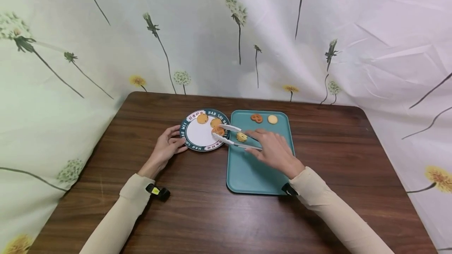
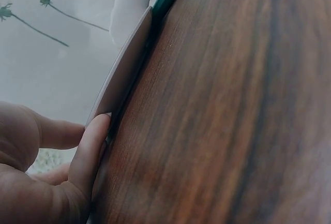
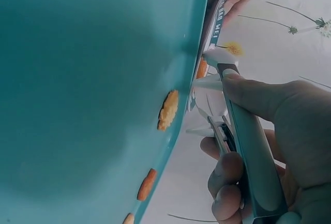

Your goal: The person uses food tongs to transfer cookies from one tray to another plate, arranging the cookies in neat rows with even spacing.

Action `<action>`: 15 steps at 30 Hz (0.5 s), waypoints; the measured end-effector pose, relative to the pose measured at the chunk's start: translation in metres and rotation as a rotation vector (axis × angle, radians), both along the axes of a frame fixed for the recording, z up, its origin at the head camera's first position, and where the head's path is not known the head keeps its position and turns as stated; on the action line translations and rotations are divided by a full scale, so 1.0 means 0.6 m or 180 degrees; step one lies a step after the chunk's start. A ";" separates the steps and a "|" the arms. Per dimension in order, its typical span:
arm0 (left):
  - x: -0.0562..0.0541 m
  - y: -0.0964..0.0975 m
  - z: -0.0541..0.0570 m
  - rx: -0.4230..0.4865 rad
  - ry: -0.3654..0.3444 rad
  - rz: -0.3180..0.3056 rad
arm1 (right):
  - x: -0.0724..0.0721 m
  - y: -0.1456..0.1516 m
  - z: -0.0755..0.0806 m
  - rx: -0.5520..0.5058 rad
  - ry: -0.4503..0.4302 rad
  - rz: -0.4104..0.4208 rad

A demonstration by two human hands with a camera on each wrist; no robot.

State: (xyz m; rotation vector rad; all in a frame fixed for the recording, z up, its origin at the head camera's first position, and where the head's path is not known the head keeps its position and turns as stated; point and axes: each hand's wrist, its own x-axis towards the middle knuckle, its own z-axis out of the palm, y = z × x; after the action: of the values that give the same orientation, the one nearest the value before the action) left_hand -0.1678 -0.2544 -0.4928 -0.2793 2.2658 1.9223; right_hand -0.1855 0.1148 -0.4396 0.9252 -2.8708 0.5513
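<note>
At the left edge of a white plate (image 1: 197, 132) with a dark green lettered rim, my left hand (image 1: 166, 144) pinches the rim between thumb and fingers. My right hand (image 1: 275, 150) grips metal tongs (image 3: 256, 157) with white tips. The tips reach over the plate's right side, one on each side of a pretzel-shaped cookie (image 1: 217, 131); whether they squeeze it I cannot tell. Two round golden cookies (image 1: 202, 118) also lie on the plate. Below the tongs, a pale yellow ridged cookie (image 1: 241, 137) sits on the teal tray (image 1: 261, 173).
A brown pretzel-shaped cookie (image 1: 256, 118) and a pale round cookie (image 1: 272, 119) lie near the tray's far edge. Tray and plate stand side by side on a dark wooden table (image 1: 197, 214). A dandelion-print cloth (image 1: 205, 30) hangs behind the table.
</note>
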 end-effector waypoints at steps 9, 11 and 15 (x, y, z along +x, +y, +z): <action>0.000 0.002 -0.001 0.0010 -0.0003 -0.0005 | -0.007 -0.001 0.013 0.0229 -0.0057 0.0047; 0.001 0.002 0.000 0.0020 -0.0004 0.0007 | -0.010 -0.003 0.017 0.0263 -0.0056 0.0064; 0.002 0.002 0.001 0.0041 0.0005 0.0026 | -0.013 -0.007 0.025 0.0311 -0.0057 0.0096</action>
State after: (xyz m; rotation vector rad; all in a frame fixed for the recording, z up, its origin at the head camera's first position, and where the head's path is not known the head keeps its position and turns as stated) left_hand -0.1669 -0.2534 -0.4922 -0.2860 2.2559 1.9410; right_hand -0.1934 0.1107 -0.4245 0.9836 -2.9276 0.4274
